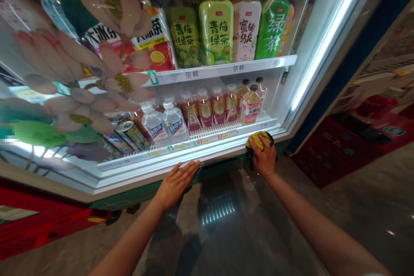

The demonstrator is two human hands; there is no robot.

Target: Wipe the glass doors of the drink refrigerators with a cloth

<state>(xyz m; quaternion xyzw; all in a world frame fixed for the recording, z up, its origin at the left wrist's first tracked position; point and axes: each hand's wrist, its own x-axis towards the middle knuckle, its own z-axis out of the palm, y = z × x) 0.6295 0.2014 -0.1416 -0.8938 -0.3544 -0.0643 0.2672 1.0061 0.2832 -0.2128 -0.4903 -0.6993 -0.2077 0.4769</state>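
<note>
My right hand [265,157] is closed on a yellow cloth with a dark edge [257,141], pressing it to the lower right of the frame of a drinks fridge [223,152]. Flat on the same bottom ledge, further left, lies my left hand [176,184] with its fingers stretched out and nothing in it. Just behind the ledge, the lowest rack holds clear water bottles [175,121], small amber drink bottles [205,110] and a pink-labelled bottle [251,105].
Large green tea bottles [216,26] stand on the shelf above. A flower-printed glass panel [74,90] covers the left side. Red boxes [352,138] sit to the right, and a red unit [48,220] is at lower left. The floor [246,228] is shiny.
</note>
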